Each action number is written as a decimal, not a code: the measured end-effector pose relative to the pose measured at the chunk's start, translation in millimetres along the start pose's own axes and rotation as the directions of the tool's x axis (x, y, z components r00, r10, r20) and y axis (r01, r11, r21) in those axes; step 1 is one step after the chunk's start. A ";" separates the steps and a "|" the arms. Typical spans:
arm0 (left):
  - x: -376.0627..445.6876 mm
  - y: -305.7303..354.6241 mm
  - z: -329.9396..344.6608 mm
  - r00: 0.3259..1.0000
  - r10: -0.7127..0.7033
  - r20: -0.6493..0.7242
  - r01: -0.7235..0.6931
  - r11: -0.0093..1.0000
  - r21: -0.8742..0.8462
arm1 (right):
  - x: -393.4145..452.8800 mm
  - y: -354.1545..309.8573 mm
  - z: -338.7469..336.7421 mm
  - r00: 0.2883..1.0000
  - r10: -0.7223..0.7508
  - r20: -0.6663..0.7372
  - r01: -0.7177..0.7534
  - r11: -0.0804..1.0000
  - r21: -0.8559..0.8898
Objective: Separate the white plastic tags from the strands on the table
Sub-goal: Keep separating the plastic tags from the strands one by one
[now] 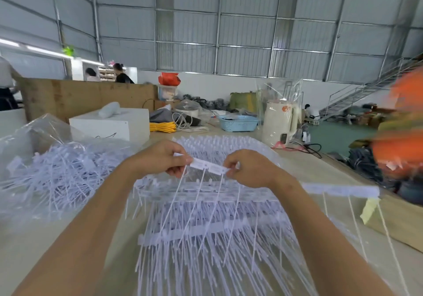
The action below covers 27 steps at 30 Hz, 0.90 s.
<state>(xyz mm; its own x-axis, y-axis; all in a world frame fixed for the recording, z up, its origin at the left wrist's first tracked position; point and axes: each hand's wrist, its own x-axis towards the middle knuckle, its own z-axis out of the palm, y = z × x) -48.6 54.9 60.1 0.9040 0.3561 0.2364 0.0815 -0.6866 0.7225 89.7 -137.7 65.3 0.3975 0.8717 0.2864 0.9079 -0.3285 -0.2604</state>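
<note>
White plastic, thin and springy by the look of it, makes up everything in play: a short strip of joined tags is held up between the two hands above the counter, its four or so long strands hanging down toward a big stack of uncut strips lying just below. The left hand pinches the strip's left end, thumb and forefinger closed on the outermost tag; the right hand pinches the right end the same way, fingers curled tight on the plastic with no gap visible. To do this step well, I would judge that the grips should sit on neighbouring tags, close to the joint between them, so a short twist or bend snaps one tag free without tearing its strand or kinking the others. Holding too far apart would likely just bow the whole strip. The hanging strands may snag on the stack beneath, so lifting a little clear before snapping seems wise. A loose heap of already separated pieces lies on clear plastic sheeting to the left, presumably where the freed tag belongs. Another strip lies on the counter near the right forearm.
</note>
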 end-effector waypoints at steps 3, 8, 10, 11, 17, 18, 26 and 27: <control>7.5 -4.3 22.8 0.997 -0.037 0.073 0.035 0.999 0.039 | 4.9 -3.4 28.3 0.996 -0.008 0.093 -0.015 0.969 0.248; 13.5 -13.9 54.4 0.987 -0.159 -0.039 0.155 0.984 -0.094 | 9.6 1.7 81.2 0.998 0.060 0.009 -0.059 0.932 0.356; 13.0 -15.6 60.0 0.959 -0.267 -0.099 0.226 0.925 -0.305 | 11.8 1.6 85.4 0.994 0.088 -0.059 -0.056 0.909 0.413; 13.1 -14.7 62.2 0.949 -0.296 -0.113 0.238 0.901 -0.362 | 13.4 1.2 86.2 0.992 0.099 -0.084 -0.052 0.896 0.441; 15.1 0.3 66.8 0.960 -0.230 -0.158 0.201 0.963 -0.181 | 12.6 -5.4 85.9 0.991 0.046 -0.125 0.043 0.775 0.631; 15.1 0.0 67.5 0.959 -0.226 -0.173 0.202 0.969 -0.144 | 11.2 -6.2 86.5 0.989 0.028 -0.145 0.072 0.767 0.638; 16.1 -2.7 72.0 0.928 -0.221 -0.299 0.241 0.970 0.032 | 9.7 -2.6 94.7 0.993 0.012 -0.119 0.055 0.838 0.543; 16.9 -2.0 72.7 0.925 -0.209 -0.318 0.230 0.973 0.030 | 9.5 -2.0 94.0 0.993 0.021 -0.115 0.046 0.835 0.548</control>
<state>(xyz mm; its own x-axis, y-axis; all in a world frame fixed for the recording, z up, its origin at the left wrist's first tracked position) -3.0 16.2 15.5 0.6854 0.6746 0.2743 0.3004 -0.6050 0.7374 79.2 -94.6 -18.1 0.4294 0.8170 0.3849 0.7035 -0.0353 -0.7098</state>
